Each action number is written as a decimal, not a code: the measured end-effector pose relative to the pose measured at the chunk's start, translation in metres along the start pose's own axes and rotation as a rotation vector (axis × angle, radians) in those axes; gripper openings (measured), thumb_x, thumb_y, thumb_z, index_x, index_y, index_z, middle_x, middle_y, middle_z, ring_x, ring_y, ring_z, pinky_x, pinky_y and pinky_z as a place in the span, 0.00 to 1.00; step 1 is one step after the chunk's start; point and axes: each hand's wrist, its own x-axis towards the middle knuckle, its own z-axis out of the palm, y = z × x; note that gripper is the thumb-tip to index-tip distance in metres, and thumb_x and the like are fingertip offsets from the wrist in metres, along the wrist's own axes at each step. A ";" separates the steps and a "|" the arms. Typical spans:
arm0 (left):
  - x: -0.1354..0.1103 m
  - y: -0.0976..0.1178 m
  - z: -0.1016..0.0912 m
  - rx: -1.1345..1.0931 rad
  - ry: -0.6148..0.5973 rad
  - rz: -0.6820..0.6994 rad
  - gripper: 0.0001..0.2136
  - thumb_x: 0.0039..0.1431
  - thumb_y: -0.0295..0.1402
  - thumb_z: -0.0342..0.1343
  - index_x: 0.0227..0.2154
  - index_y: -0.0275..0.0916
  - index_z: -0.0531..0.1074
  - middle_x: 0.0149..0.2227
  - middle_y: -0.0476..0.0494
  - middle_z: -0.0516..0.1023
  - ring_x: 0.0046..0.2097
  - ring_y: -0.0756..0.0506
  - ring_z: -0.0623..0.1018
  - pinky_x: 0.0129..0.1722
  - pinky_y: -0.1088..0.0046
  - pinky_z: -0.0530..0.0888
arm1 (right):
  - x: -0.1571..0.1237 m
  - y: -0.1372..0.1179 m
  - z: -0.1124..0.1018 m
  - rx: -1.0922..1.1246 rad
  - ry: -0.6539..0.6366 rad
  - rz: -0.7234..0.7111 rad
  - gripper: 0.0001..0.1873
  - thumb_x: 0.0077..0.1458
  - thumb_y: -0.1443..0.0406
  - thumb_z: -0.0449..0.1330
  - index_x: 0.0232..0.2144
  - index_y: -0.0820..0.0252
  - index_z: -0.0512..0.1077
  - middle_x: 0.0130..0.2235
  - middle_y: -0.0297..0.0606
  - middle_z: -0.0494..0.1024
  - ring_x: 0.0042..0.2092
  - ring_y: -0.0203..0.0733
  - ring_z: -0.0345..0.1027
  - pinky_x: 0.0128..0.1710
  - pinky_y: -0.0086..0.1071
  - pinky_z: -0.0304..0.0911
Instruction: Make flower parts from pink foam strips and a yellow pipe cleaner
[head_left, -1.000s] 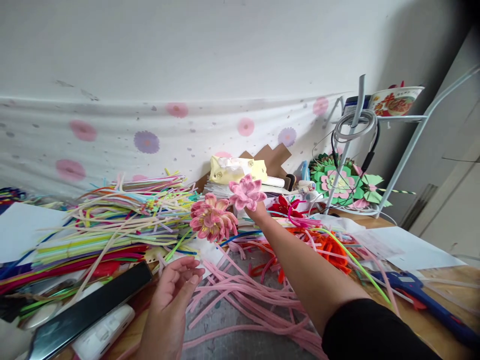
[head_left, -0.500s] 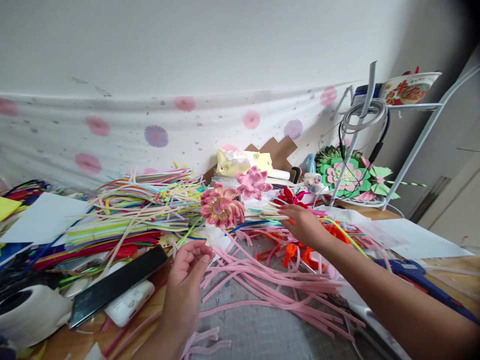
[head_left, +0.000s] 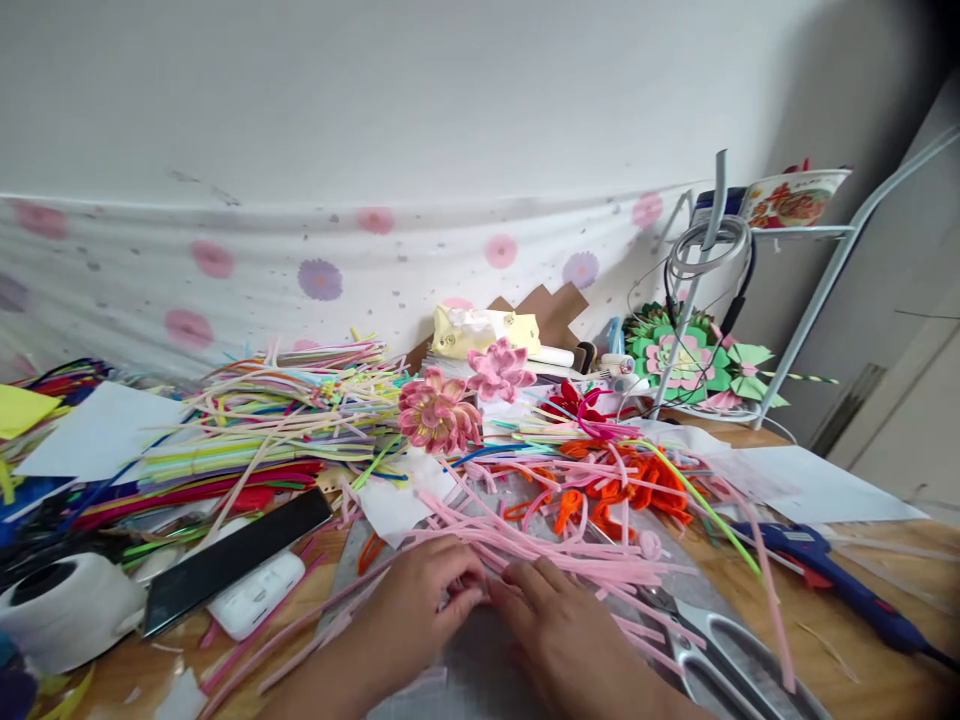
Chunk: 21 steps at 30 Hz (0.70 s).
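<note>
Cluttered wooden table (head_left: 840, 660) fills my feed. At its near middle, my left hand (head_left: 420, 620) pinches the pink pipe cleaners (head_left: 525, 555); my right hand (head_left: 562, 630) lies on them, touching the left, grip I cannot tell. Scissors (head_left: 712, 640) lie just right.

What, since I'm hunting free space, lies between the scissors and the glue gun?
In the head view, one pink pipe cleaner crosses bare table between scissors and glue gun.
</note>
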 end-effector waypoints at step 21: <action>0.001 -0.027 0.008 0.247 -0.306 -0.059 0.05 0.48 0.24 0.51 0.27 0.41 0.68 0.28 0.52 0.72 0.31 0.49 0.69 0.29 0.75 0.59 | -0.005 0.023 -0.019 -0.019 -0.284 0.212 0.07 0.52 0.71 0.56 0.34 0.58 0.70 0.37 0.38 0.73 0.39 0.45 0.66 0.35 0.34 0.59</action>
